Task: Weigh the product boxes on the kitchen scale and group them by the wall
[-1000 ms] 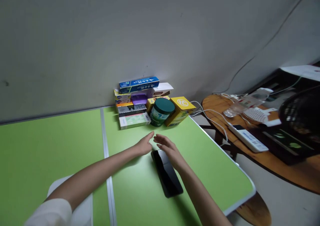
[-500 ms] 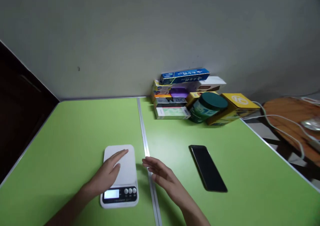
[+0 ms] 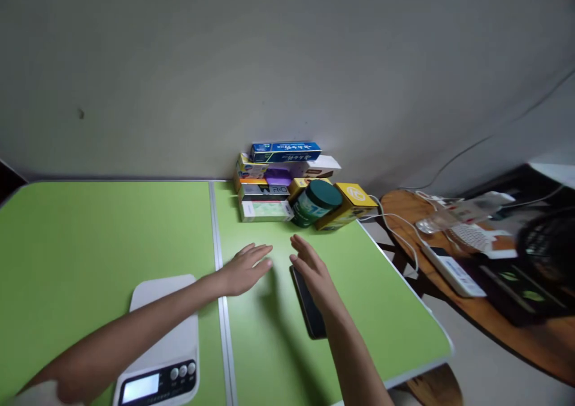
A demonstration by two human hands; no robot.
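My left hand (image 3: pixel 245 268) reaches across the green table (image 3: pixel 103 232) with fingers stretched flat, holding nothing, just left of a black phone (image 3: pixel 311 316). My right hand (image 3: pixel 312 268) is also flat and empty, hovering over the phone's far end and hiding part of it. A white kitchen scale (image 3: pixel 164 340) with a small display lies near the front left, under my left forearm. Beyond the hands stands a dark green jar (image 3: pixel 314 203) tipped against a yellow box (image 3: pixel 344 205).
A pile of small boxes (image 3: pixel 269 184) sits against the grey wall at the table's back. To the right, a round wooden table (image 3: pixel 494 298) carries a white power strip (image 3: pixel 451 268), cables, and dark items. A metal seam (image 3: pixel 220 274) splits the green table.
Both hands moved from beside the scale forward and right to the phone. The view swung right, so the wooden table shows again.
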